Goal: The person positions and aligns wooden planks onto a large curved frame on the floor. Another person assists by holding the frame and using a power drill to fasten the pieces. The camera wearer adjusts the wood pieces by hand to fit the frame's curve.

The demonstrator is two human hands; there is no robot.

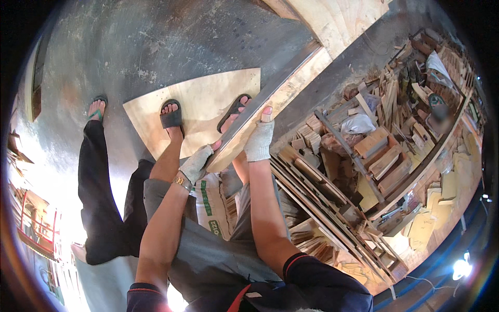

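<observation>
A long, narrow wooden plank [291, 83] with a dark edge slants from my lap toward the upper right. My left hand [195, 162], in a white fingerless glove with a gold watch at the wrist, grips the plank's near end. Farther along its right side, my right hand [259, 139], gloved the same way, holds the plank with the thumb laid on its face. Most of the fingers of both hands are hidden by the wood. The plank's far end meets a pale wooden panel [340, 23] at the top; whether they touch or only overlap cannot be told.
My sandalled feet rest on a curved plywood sheet [208, 86] on the floor. At the left, another person's dark trouser leg [96, 166] and foot stretch out. A wooden bench [442, 156] at the right carries offcuts and tools. A printed white sack [212, 205] lies between my legs.
</observation>
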